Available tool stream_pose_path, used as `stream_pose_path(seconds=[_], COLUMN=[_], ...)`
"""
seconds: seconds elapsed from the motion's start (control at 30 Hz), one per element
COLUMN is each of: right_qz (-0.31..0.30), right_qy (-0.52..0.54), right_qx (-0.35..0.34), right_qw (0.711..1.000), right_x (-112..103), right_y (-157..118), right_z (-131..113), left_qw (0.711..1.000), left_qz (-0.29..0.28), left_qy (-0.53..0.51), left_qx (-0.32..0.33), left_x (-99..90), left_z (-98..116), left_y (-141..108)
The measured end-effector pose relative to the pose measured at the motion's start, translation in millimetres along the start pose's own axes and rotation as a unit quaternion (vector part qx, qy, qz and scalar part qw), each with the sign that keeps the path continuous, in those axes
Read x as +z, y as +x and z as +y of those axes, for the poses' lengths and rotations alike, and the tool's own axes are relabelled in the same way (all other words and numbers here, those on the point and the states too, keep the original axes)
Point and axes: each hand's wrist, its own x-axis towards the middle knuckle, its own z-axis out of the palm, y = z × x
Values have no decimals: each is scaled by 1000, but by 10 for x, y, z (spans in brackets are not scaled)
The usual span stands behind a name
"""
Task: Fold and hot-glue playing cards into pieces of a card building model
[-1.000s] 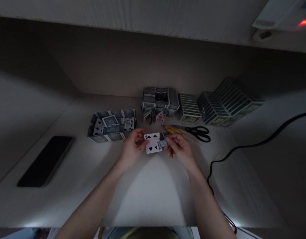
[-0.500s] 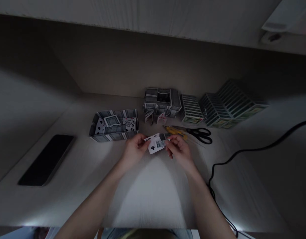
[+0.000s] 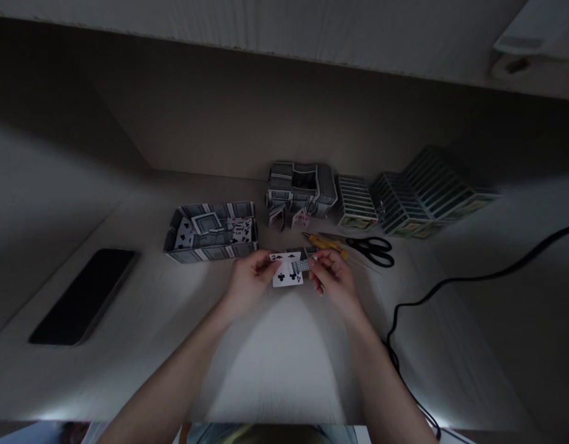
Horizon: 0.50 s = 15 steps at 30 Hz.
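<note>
My left hand (image 3: 253, 272) pinches the left edge of a four of clubs card (image 3: 281, 269), whose face is turned up. My right hand (image 3: 331, 271) is closed on a small patterned card piece (image 3: 301, 266), which overlaps the right part of the four of clubs. Both hands are above the middle of the table. Behind the right hand lie a yellow-handled tool (image 3: 328, 245) and black scissors (image 3: 373, 248). To the left of the hands, an open box made of cards (image 3: 210, 252) holds loose cards and folded pieces.
A structure built of cards (image 3: 281, 185) is against the back wall, with small folded cards (image 3: 300, 218) before it. Slatted card stacks (image 3: 356, 200) stand to its right. A black phone (image 3: 83, 296) lies at left. A black cable (image 3: 469, 280) runs along the right.
The four of clubs has turned from tilted to nearly level, showing more of its face. The patterned piece now sits further apart from it at the right. Both hands keep their holds.
</note>
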Motion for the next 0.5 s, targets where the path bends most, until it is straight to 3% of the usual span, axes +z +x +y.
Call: stream_pose_path(seconds=[0.3, 0.5], right_qz=[3, 7], right_qy=[4, 3], right_qx=[0, -11], right_qw=[1000, 1000], right_x=[-9, -12], right_y=[10, 13], right_z=[29, 45], left_qw=[1000, 998], left_qz=[15, -31], left_qy=[13, -34], left_qx=[-6, -32], left_x=[4, 12], left_z=[20, 124], left_y=[-14, -32])
